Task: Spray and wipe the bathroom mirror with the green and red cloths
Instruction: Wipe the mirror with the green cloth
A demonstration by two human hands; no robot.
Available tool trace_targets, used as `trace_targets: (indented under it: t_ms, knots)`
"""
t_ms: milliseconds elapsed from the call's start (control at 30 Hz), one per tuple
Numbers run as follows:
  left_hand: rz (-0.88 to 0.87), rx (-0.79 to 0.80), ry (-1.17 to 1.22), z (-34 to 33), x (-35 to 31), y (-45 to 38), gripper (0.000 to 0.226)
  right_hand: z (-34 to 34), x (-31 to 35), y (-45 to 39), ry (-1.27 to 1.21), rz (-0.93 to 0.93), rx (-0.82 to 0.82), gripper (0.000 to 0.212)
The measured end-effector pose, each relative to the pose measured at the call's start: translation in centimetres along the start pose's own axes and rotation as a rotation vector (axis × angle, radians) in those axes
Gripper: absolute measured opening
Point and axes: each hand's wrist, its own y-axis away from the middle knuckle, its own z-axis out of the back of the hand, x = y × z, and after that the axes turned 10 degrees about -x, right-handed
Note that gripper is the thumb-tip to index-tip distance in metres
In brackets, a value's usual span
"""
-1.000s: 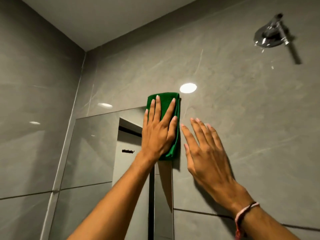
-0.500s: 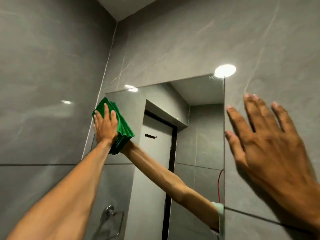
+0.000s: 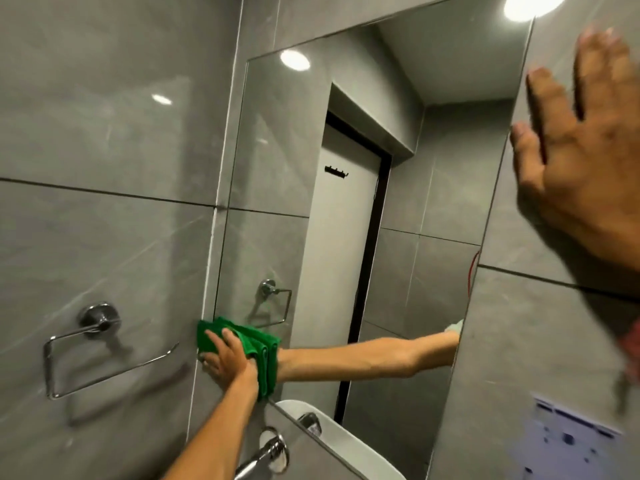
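Green folded microfibre cloth [image 3: 258, 344] pressed flat against the lower left corner of the tall frameless wall mirror [image 3: 398, 202], partly overlapping the mirror's left edge onto the grey marbled wall tile [image 3: 104, 133]. Pinned there under the left hand [image 3: 227, 358], fingers [image 3: 214, 339] laid flat and slightly spread across the fabric, palm bearing down, nothing pinched. Soft, light and floppy by the look of it: several layers bunched and hanging loose at the right side, likely to unfold or slip out if pressure eases. Best held with a broad flat palm over the thick folded middle, not by a dangling edge; probably grippy enough on damp glass to drag without sliding from under the hand.

Glass itself stiff, smooth and fragile at the bare edges, so even pressure judged safer than a hard push near the corner. Chrome towel ring [image 3: 93, 344] just left of the mirror, chrome tap [image 3: 266, 455] and white ceramic basin [image 3: 332, 441] below, all close enough to catch a trailing fold.

Right hand [image 3: 588, 161] open against the tile right of the mirror, fingers [image 3: 550, 102] spread, holding nothing, apparently bracing. No red cloth and no spray bottle in view.
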Motion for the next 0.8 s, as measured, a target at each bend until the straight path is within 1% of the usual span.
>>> trace_targets:
  t_ms: [33,100,167,233,333,400,467,500,567,633,667,700,733,767,800]
  knots:
    - [0.076,-0.036,-0.019,0.1,-0.2,0.5,0.060,0.0,0.0,-0.9,0.045,0.013,0.026,0.065]
    - [0.253,-0.058,0.104,0.1,-1.7,1.7,0.058,1.1,0.5,-1.1,0.115,-0.008,0.036,0.063]
    - [0.248,-0.086,0.167,-0.3,-3.9,3.1,0.058,2.4,0.4,-1.3,0.124,0.019,0.051,0.062]
    - [0.265,-0.088,0.229,0.0,-6.5,3.9,0.059,3.4,0.8,-1.6,0.097,0.041,0.127,0.062]
    - [0.112,-0.065,0.288,0.4,-13.0,6.3,0.060,4.7,0.9,-1.9,0.119,0.063,0.206,0.063]
    - [-0.082,-0.041,0.316,0.7,-20.2,8.7,0.063,5.6,-0.6,-2.7,0.159,0.027,0.223,0.066]
    - [-0.338,-0.034,0.326,0.7,-27.3,12.0,0.059,6.0,-2.0,-3.0,0.185,0.004,0.234,0.069]
    - [-0.523,-0.022,0.316,0.7,-30.4,14.3,0.058,5.9,-2.6,-2.9,0.213,0.008,0.242,0.070]
    - [-0.976,-0.006,0.304,-0.1,-34.1,18.7,0.058,5.9,-3.3,-2.5,0.226,0.021,0.252,0.071]
    - [-1.395,0.025,0.305,-0.7,-34.8,21.7,0.059,5.7,-3.4,-2.2,0.209,0.021,0.219,0.070]
    - [-1.555,0.021,0.293,-1.1,-33.7,22.2,0.059,5.5,-3.1,-1.8,0.201,0.010,0.195,0.069]
    - [-1.678,0.014,0.282,-1.1,-32.3,22.0,0.058,5.4,-3.0,-1.7,0.198,0.002,0.166,0.067]
    - [-1.752,0.015,0.265,-1.3,-30.0,20.8,0.058,5.2,-2.4,-1.1,0.189,-0.006,0.147,0.066]
    - [-1.783,0.019,0.254,-1.1,-27.8,19.5,0.058,5.0,-2.1,-0.8,0.177,-0.022,0.119,0.065]
    - [-1.760,0.034,0.249,-0.9,-25.4,17.7,0.058,4.9,-1.9,-0.5,0.176,-0.036,0.104,0.063]
